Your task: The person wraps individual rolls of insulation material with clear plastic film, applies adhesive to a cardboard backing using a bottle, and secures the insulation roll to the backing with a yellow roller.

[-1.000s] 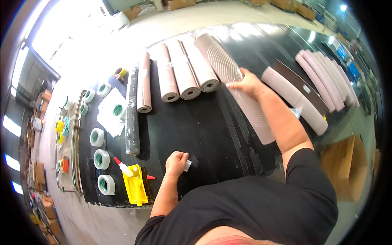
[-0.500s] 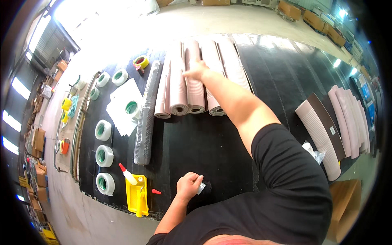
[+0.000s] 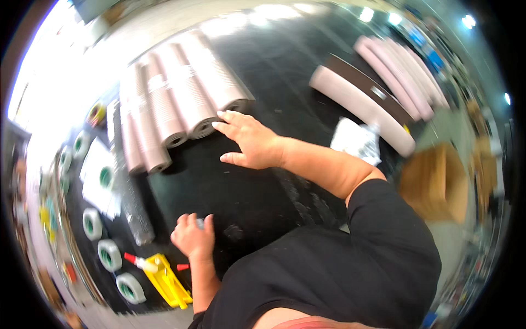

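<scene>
My right hand [image 3: 249,141] is open, fingers spread, just off the near end of a pinkish-beige ribbed mat roll [image 3: 216,90]. Several such rolls lie side by side, their coiled ends toward me; clear bands cross the middle of some. Lower down, near the table's front, my left hand [image 3: 193,241] pinches a small shiny clear piece [image 3: 200,223] between thumb and fingers. Whether that piece is tape or film I cannot tell. Left of this hand is a yellow tray [image 3: 164,282] with a white red-tipped bottle [image 3: 143,264] at its edge.
White tape rolls [image 3: 109,255] line the left side of the black table [image 3: 252,200]. A bubble-wrapped tube [image 3: 129,192] lies beside white sheets [image 3: 98,189]. To the right are more rolled mats [image 3: 361,109], a white plastic bag [image 3: 356,140] and a cardboard box [image 3: 433,181].
My right hand has left the top of the mat rolls and come back toward me, fingers now spread. The view has swung right. My left hand keeps its small clear piece.
</scene>
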